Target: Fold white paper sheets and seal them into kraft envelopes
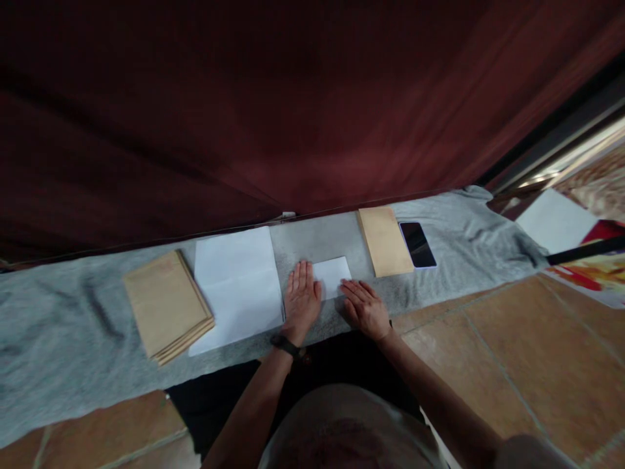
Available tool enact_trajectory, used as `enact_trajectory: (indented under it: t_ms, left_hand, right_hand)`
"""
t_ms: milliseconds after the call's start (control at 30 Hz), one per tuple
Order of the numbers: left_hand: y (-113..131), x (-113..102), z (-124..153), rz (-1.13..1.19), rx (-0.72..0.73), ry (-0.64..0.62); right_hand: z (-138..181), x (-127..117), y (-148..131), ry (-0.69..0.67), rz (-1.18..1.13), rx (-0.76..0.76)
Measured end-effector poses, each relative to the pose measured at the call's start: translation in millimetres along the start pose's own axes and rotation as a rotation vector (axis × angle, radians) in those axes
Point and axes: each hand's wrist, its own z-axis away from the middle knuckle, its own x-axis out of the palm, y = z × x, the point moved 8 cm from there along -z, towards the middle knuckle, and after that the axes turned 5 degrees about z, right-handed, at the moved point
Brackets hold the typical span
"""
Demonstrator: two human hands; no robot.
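Small white paper is laid flat on the desk, roughly mid-length, in front of the person's torso. Desk is long and narrow, covered by grey cloth that is wrinkled toward both ends.

Left hand: placed palm down over the left end of the small paper. Fingers are straightened and kept close together, pointed at the far edge of the desk; thumb is set out to the side, over the paper. Nothing is gripped. A dark band is worn on that wrist.

Right hand: also palm down, angled in from the near right. Fingers are extended, only slightly bent, with the tips rested at the right end of the small paper, near its lower corner. No grip seen; underside of the hand is hidden.

Left of the left hand, large white sheets are laid flat, right edge just beside that hand. Sheet count can't be read. Their left side is partly overlapped by a stack of brown envelopes, set askew, with several edges visible at the near side.

Right of the small paper, beyond the right hand, a brown packet is placed at a slight tilt. A phone with a dark screen and purplish rim is set just beside it, on its right.
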Motion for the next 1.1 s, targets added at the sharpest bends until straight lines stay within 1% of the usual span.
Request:
enact_trajectory:
  t_ms: [133, 200, 267, 367, 433, 567, 633, 733, 800, 933, 1000, 1100]
  left_hand:
    - [-10, -9, 2, 0.014, -0.088, 0.059]
    - [-6, -14, 6, 0.012, -0.105, 0.075]
    - [10, -15, 14, 0.023, -0.031, 0.045]
    - [43, -8, 34, 0.059, 0.177, -0.076]
    - [51, -3, 48, 0.050, 0.202, -0.110]
    - [44, 1, 60, 0.011, 0.130, -0.091]
    - [40, 0, 60, -0.006, 0.110, -0.082]
    - [40, -1, 58, -0.027, 0.118, -0.086]
    - [42, 0, 57, -0.038, 0.126, -0.094]
    - [43, 2, 59, -0.055, 0.130, -0.107]
    - [43, 3, 61, -0.060, 0.132, -0.105]
    - [44, 4, 62, -0.058, 0.138, -0.096]
  right_hand:
    - [0, 0, 0, -0.004, 0.013, 0.002]
    - [0, 0, 0, -0.008, 0.013, 0.003]
    - [0, 1, 0, -0.013, 0.012, 0.001]
    - [0, 2, 0, -0.024, 0.012, 0.000]
    - [0, 2, -1, -0.027, 0.012, 0.001]
    - [1, 2, 0, -0.035, 0.002, 0.007]
    - [0, 1, 2, -0.044, -0.017, 0.020]
    - [-7, -1, 3, -0.060, -0.056, 0.038]
    - [-16, 0, -4, -0.082, -0.093, 0.008]
    - [-37, 14, -31, -0.160, -0.177, -0.107]
    - [-46, 22, -39, -0.186, -0.188, -0.102]
    - [-52, 31, -39, -0.198, -0.165, -0.060]
